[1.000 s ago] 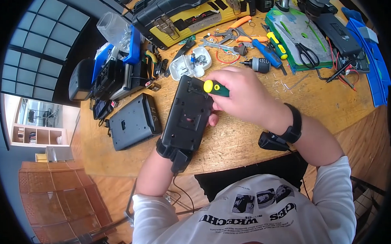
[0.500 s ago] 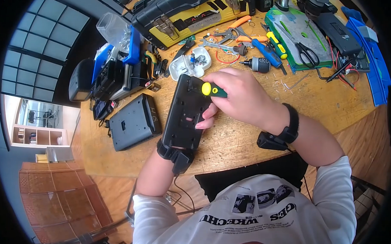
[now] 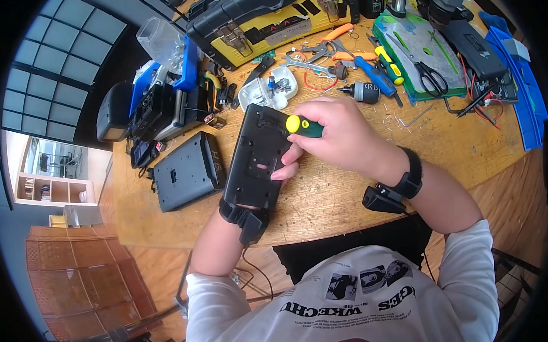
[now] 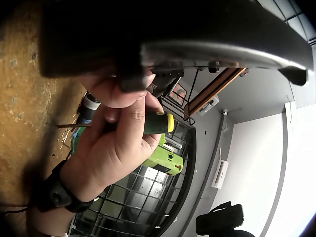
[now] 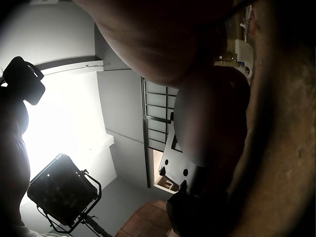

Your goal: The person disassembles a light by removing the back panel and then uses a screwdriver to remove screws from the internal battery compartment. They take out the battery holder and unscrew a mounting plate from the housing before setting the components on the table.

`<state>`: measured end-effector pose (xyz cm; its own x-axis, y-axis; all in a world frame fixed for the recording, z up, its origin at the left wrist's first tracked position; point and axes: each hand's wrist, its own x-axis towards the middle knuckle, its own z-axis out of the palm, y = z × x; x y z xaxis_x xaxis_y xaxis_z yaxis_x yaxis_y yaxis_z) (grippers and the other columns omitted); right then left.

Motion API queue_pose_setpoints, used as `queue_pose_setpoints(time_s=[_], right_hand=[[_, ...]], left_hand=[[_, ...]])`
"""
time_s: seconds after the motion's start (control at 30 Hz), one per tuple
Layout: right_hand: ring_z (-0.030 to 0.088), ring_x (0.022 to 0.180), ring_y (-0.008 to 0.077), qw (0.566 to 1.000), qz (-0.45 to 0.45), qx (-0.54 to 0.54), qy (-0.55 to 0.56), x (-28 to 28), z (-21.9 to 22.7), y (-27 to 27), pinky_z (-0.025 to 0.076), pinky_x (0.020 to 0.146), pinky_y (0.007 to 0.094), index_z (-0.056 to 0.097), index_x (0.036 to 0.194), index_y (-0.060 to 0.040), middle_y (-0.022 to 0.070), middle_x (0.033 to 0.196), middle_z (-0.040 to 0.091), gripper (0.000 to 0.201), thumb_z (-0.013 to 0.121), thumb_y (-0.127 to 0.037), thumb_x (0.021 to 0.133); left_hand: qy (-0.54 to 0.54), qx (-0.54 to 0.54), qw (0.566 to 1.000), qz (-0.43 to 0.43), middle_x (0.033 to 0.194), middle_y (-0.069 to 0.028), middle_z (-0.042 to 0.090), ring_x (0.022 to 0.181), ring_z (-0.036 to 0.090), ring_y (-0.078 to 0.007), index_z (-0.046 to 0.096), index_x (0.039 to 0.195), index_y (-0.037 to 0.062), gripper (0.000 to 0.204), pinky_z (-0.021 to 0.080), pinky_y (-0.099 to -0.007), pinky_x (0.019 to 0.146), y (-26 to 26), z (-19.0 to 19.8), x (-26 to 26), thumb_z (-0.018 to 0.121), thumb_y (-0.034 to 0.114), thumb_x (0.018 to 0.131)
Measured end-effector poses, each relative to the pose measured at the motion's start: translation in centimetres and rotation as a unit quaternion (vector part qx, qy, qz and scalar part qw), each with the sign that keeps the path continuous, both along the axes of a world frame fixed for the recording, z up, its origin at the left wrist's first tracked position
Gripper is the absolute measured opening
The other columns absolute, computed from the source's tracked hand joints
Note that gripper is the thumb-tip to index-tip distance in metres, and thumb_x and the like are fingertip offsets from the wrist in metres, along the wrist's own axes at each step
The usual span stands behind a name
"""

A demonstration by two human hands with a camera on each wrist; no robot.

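A black plastic device casing point(image 3: 242, 163) with small holes is held up over the table, its flat side toward the head camera. My left hand point(image 3: 287, 164) holds it from beneath, fingertips showing at its right edge, the palm hidden behind it. Beside the casing's upper right corner, my right hand point(image 3: 348, 132) grips a screwdriver point(image 3: 309, 128) by its dark green handle with a yellow end. In the left wrist view the screwdriver's thin shaft point(image 4: 73, 126) points away from the casing, and the right fingers meet the left fingertips near the casing's edge.
A second black casing point(image 3: 189, 171) lies on the wooden table point(image 3: 329, 199) at the left. Behind the hands are a white parts box point(image 3: 283, 80), a stubby driver point(image 3: 362, 91), pliers, a wrench and a yellow-black toolbox point(image 3: 275, 29). Scissors point(image 3: 430, 75) lie on a green-edged mat.
The left fingers have shifted to show more at the casing's right edge, and the casing has turned flatter toward the head camera. The right hand stays close by with the screwdriver, moving only slightly.
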<state>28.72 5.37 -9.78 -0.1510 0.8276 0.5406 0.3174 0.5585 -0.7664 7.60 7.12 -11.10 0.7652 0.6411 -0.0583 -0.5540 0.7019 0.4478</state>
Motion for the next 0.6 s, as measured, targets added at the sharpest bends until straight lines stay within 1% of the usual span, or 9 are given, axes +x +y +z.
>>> queue_pose_setpoints(time_s=[0.07,0.13,0.23,0.33,0.37,0.4,0.43,0.5,0.6], right_hand=[[0.072,0.076,0.0280,1.000,0.003,-0.013,0.002,-0.1,-0.1,-0.1,0.054,0.069,0.0361,0.071,0.093,0.0018,0.0154,0.082,0.071,0.015,0.079,-0.005,0.083],[0.073,0.075,0.0272,1.000,0.007,-0.026,0.003,-0.2,0.0,-0.2,0.055,0.070,0.0358,0.071,0.093,0.0020,0.0153,0.082,0.072,0.014,0.079,-0.004,0.083],[0.073,0.075,0.0265,0.997,0.021,-0.080,0.012,-0.3,0.2,-0.3,0.055,0.069,0.0358,0.071,0.092,0.0022,0.0149,0.083,0.073,0.012,0.078,-0.003,0.083],[0.075,0.074,0.0230,0.997,0.020,-0.079,0.017,-0.5,0.3,-0.6,0.056,0.068,0.0329,0.070,0.094,0.0040,0.0135,0.081,0.073,0.012,0.077,0.000,0.085],[0.075,0.073,0.0205,0.991,0.025,-0.123,0.044,-0.6,0.6,-0.8,0.058,0.068,0.0313,0.069,0.096,0.0049,0.0124,0.082,0.073,0.012,0.075,0.002,0.086],[0.075,0.072,0.0180,0.983,0.030,-0.168,0.070,-0.7,0.9,-0.9,0.059,0.068,0.0297,0.067,0.099,0.0058,0.0114,0.082,0.073,0.014,0.074,0.005,0.087],[0.075,0.072,0.0180,0.983,0.031,-0.168,0.070,-0.7,1.0,-0.9,0.059,0.068,0.0297,0.067,0.099,0.0058,0.0114,0.082,0.073,0.014,0.074,0.005,0.087],[0.076,0.072,0.0158,0.948,0.063,-0.271,0.155,-0.7,1.3,-0.9,0.060,0.068,0.0278,0.063,0.104,0.0059,0.0097,0.086,0.071,0.018,0.072,0.008,0.089],[0.075,0.074,0.0154,0.937,0.078,-0.286,0.186,-0.4,1.4,-0.7,0.061,0.069,0.0285,0.060,0.106,0.0043,0.0091,0.090,0.071,0.023,0.073,0.007,0.088]], left_hand=[[0.013,0.016,1.000,0.012,0.102,-0.0134,0.053,0.080,0.047,-0.0161,0.050,0.135,-0.0009,0.051,0.042,-0.0237,0.057,0.0,-0.1,0.0,0.065,0.031,0.098],[0.015,0.040,0.999,-0.029,0.102,-0.0119,0.054,0.076,0.047,-0.0143,0.052,0.132,0.0001,0.048,0.041,-0.0231,0.058,0.2,-0.5,-0.2,0.065,0.029,0.097],[0.013,0.042,0.998,-0.042,0.100,-0.0104,0.055,0.073,0.046,-0.0126,0.054,0.129,0.0011,0.045,0.039,-0.0228,0.058,0.1,-0.8,-0.2,0.066,0.029,0.096],[0.048,0.100,0.993,-0.047,0.100,-0.0095,0.056,0.074,0.046,-0.0120,0.054,0.127,0.0013,0.044,0.039,-0.0226,0.060,0.2,-1.1,-0.3,0.065,0.032,0.097],[0.048,0.100,0.993,-0.046,0.100,-0.0095,0.056,0.074,0.046,-0.0120,0.054,0.127,0.0013,0.044,0.039,-0.0226,0.060,0.3,-1.3,-0.2,0.065,0.032,0.097],[0.054,0.106,0.992,-0.036,0.098,-0.0104,0.057,0.072,0.047,-0.0130,0.054,0.126,0.0009,0.043,0.039,-0.0234,0.058,0.5,-1.5,-0.1,0.061,0.034,0.099],[0.060,0.111,0.992,-0.026,0.096,-0.0113,0.058,0.070,0.048,-0.0140,0.055,0.125,0.0005,0.043,0.039,-0.0243,0.056,0.6,-1.7,0.0,0.057,0.036,0.102],[0.078,0.106,0.991,-0.013,0.094,-0.0125,0.059,0.068,0.050,-0.0159,0.055,0.124,-0.0005,0.043,0.039,-0.0256,0.053,0.8,-1.8,0.0,0.052,0.037,0.103],[0.108,0.082,0.991,-0.006,0.090,-0.0149,0.061,0.064,0.054,-0.0196,0.056,0.122,-0.0023,0.046,0.039,-0.0277,0.048,1.1,-1.8,0.1,0.043,0.039,0.106]])
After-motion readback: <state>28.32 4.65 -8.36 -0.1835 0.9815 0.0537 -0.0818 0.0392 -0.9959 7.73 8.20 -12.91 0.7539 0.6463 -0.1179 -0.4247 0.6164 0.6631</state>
